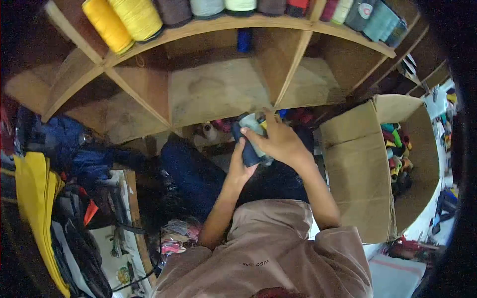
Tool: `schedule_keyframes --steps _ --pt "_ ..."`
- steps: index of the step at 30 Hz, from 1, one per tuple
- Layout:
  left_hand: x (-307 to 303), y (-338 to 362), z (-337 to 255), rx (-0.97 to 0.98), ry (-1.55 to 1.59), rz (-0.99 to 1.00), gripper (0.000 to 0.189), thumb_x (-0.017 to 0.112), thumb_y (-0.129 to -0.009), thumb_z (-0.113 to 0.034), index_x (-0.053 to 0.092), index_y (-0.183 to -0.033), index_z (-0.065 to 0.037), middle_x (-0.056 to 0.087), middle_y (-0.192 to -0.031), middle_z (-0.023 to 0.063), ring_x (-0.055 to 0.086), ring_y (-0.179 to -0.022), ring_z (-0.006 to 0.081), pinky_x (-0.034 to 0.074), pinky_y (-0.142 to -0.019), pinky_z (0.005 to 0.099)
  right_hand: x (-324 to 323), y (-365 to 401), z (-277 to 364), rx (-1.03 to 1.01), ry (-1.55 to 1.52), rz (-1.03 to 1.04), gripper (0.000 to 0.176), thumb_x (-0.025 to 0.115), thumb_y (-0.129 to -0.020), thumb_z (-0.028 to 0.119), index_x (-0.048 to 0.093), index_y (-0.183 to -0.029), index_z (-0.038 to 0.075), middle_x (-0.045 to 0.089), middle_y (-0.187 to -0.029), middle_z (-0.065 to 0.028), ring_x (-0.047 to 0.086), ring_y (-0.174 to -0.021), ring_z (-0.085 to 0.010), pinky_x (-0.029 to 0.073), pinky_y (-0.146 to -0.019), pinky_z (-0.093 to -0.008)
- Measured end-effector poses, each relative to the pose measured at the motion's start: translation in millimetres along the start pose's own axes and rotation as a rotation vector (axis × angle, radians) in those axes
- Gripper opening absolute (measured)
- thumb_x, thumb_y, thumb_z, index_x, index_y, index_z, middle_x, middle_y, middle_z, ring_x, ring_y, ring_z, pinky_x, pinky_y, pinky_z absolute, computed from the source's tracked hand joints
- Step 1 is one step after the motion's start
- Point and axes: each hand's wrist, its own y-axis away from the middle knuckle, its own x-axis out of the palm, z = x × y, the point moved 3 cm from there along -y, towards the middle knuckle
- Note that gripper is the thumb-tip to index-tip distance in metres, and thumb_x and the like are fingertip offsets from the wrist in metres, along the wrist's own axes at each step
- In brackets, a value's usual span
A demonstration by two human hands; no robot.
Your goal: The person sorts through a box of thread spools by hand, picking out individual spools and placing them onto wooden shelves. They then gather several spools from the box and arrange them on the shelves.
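Note:
In front of my lap, both hands are together around a small cluster of thread spools. My left hand [242, 165] is closed round a dark blue thread spool [251, 158] from below. Pressed against it is a light grey thread spool [249, 120], which my right hand [282, 141] grips from the right side with its thumb across it. A bit of yellow shows by the right fingers; I cannot make out what it belongs to. The fingers cover much of the spools.
A wooden shelf [213, 23] ahead carries large thread cones, including a yellow cone [136, 20]. One blue spool [244, 39] stands in a compartment. At right is an open cardboard box [353, 169] with several coloured spools. Yellow fabric [37, 208] and dark cloth hang at left.

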Motion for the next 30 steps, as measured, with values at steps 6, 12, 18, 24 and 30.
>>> schedule_keyframes --steps 6,12,18,24,30 --pt "-47.4 -6.9 -24.1 -0.008 0.044 0.097 0.053 0.063 -0.088 -0.039 0.054 -0.129 -0.008 0.063 -0.122 0.0126 0.062 -0.112 0.0282 0.05 -0.098 0.0454 42.7 -20.4 -0.4 -0.134 -0.138 0.117 0.074 0.052 -0.095 0.05 0.043 -0.136 -0.011 0.064 -0.104 -0.0355 0.061 -0.104 -0.0491 0.048 -0.092 -0.0509" --pt "-50.1 -17.8 -23.8 -0.029 0.063 0.16 0.059 0.067 -0.084 -0.04 0.054 -0.13 -0.006 0.065 -0.12 0.0138 0.064 -0.107 0.0303 0.05 -0.097 0.0467 39.3 -16.9 -31.4 -0.139 -0.295 0.106 0.06 0.056 -0.095 0.039 0.047 -0.138 -0.001 0.065 -0.109 -0.0284 0.065 -0.103 -0.0409 0.05 -0.089 -0.0425" --pt "-61.4 -31.7 -11.3 -0.093 0.184 0.233 0.064 0.072 -0.079 -0.04 0.054 -0.13 -0.005 0.064 -0.119 0.016 0.063 -0.109 0.0328 0.049 -0.099 0.0489 30.2 -5.4 -35.8 -0.156 -0.228 0.064 0.052 0.064 -0.091 0.028 0.052 -0.132 0.0 0.066 -0.107 -0.0266 0.067 -0.099 -0.0374 0.051 -0.086 -0.0399" --pt "-69.0 -30.2 -8.0 -0.121 0.191 0.185 0.068 0.071 -0.079 -0.042 0.052 -0.133 -0.005 0.063 -0.122 0.016 0.063 -0.112 0.0328 0.048 -0.101 0.0503 19.5 5.0 -30.4 -0.211 -0.185 -0.05 0.047 0.07 -0.09 0.023 0.057 -0.129 0.0 0.069 -0.108 -0.0197 0.069 -0.096 -0.0274 0.052 -0.082 -0.0354" --pt "-65.7 -31.0 -5.8 -0.157 0.228 0.35 0.071 0.069 -0.079 -0.048 0.052 -0.135 -0.009 0.063 -0.124 0.0147 0.063 -0.113 0.0315 0.048 -0.101 0.0503 7.5 5.7 -34.1 -0.212 -0.21 0.02 0.046 0.067 -0.09 0.031 0.061 -0.125 0.002 0.07 -0.103 -0.0203 0.07 -0.09 -0.0331 0.053 -0.08 -0.0373"
